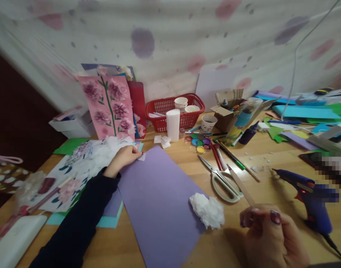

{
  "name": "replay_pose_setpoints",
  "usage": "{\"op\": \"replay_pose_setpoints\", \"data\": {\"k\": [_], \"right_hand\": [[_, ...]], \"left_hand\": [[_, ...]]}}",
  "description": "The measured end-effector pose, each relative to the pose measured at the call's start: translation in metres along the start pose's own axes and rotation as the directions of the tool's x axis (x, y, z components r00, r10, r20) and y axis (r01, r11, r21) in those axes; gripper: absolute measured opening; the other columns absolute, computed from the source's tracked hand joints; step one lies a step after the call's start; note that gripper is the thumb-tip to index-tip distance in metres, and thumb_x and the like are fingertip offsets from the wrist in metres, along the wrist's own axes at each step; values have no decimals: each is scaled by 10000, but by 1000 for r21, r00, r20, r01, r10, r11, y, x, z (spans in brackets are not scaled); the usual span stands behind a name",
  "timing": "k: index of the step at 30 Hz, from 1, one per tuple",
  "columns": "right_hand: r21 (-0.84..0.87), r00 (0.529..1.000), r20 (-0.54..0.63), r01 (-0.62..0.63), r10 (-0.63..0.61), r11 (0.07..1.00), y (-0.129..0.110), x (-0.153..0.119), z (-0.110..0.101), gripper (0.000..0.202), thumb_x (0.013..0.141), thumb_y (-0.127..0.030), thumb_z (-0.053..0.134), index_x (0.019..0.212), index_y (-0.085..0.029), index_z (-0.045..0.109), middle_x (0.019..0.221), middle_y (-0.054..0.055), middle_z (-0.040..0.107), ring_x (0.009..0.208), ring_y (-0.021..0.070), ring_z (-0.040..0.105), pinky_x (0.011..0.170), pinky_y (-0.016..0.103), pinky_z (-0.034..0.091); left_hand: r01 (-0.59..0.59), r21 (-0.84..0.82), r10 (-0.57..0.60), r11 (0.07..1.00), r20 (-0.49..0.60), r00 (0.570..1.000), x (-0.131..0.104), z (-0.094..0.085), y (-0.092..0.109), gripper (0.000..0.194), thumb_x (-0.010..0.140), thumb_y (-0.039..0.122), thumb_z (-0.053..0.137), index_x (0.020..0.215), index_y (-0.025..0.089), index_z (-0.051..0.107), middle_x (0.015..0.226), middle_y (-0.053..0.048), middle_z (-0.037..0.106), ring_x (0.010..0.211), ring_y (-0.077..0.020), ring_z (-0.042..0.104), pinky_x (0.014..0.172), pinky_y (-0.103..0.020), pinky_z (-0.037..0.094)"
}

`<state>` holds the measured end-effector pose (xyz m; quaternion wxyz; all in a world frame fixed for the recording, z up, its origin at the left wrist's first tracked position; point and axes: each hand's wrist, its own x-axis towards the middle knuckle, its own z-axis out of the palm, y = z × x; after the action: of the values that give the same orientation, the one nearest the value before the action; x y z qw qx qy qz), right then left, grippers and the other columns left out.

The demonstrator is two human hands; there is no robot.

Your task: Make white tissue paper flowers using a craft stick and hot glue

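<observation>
A purple sheet (pixel 161 201) lies on the wooden table in front of me. At its top left corner, my left hand (pixel 125 158) pinches a small white paper piece (pixel 141 157). On the right edge of the sheet rests a crumpled white paper bunch (pixel 207 210). My right hand (pixel 273 234), at the lower right, has its fingers closed around a thin flat stick (pixel 240 186) that points up and left. Open-handled scissors (pixel 222 180) lie between the sheet and the stick.
A blue glue gun (pixel 312 197) lies at the right. Behind the sheet stand a white roll (pixel 173 125), a red basket (pixel 159 124), a paper cup (pixel 208 123) and a paint palette (pixel 197 141). Left are a pink flower picture (pixel 107 108) and white tissue (pixel 103 154).
</observation>
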<state>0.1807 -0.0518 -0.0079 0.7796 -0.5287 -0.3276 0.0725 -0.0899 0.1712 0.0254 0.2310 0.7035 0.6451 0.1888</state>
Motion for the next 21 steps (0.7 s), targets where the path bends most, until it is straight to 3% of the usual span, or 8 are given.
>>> {"op": "replay_pose_setpoints", "data": {"k": [6, 10, 14, 18, 21], "right_hand": [[2, 996, 64, -70, 70, 998, 8, -7, -7, 241, 880, -335, 627, 709, -167, 618, 639, -7, 539, 535, 105, 492, 490, 247, 370], [-25, 991, 92, -93, 95, 995, 11, -10, -11, 240, 894, -337, 615, 732, -160, 628, 639, -12, 532, 534, 100, 480, 508, 249, 367], [-42, 986, 135, -89, 94, 995, 11, -10, -13, 263, 895, -370, 612, 734, -163, 623, 628, -12, 530, 524, 104, 476, 498, 246, 373], [-10, 987, 155, -50, 51, 999, 9, -11, -13, 295, 889, -379, 612, 681, -171, 609, 610, -8, 523, 511, 107, 473, 474, 245, 372], [18, 981, 190, -31, 27, 999, 7, -12, -13, 361, 896, -397, 590, 609, -178, 573, 564, -7, 498, 496, 118, 472, 458, 256, 372]], "left_hand": [[-23, 35, 26, 999, -76, 997, -1, -2, 8, 93, 672, 263, 622, 637, 196, 568, 646, -15, 635, 697, -201, 591, 616, -257, 362], [-2, -3, 2, 1000, -35, 999, 0, -1, 7, 175, 601, 253, 696, 537, 200, 542, 518, 8, 563, 605, -186, 547, 569, -261, 318], [6, -150, 0, 989, 37, 999, 1, -3, 6, 276, 612, 315, 718, 493, 199, 497, 392, 52, 444, 486, -149, 492, 510, -242, 311], [-45, -339, 58, 940, 28, 998, -8, -8, 21, 264, 646, 343, 737, 652, 182, 528, 519, 29, 581, 538, -136, 553, 558, -234, 392], [-57, -497, 158, 866, 163, 974, -32, -4, 47, 283, 652, 318, 756, 829, 165, 596, 688, -22, 703, 638, -146, 638, 648, -249, 465]]}}
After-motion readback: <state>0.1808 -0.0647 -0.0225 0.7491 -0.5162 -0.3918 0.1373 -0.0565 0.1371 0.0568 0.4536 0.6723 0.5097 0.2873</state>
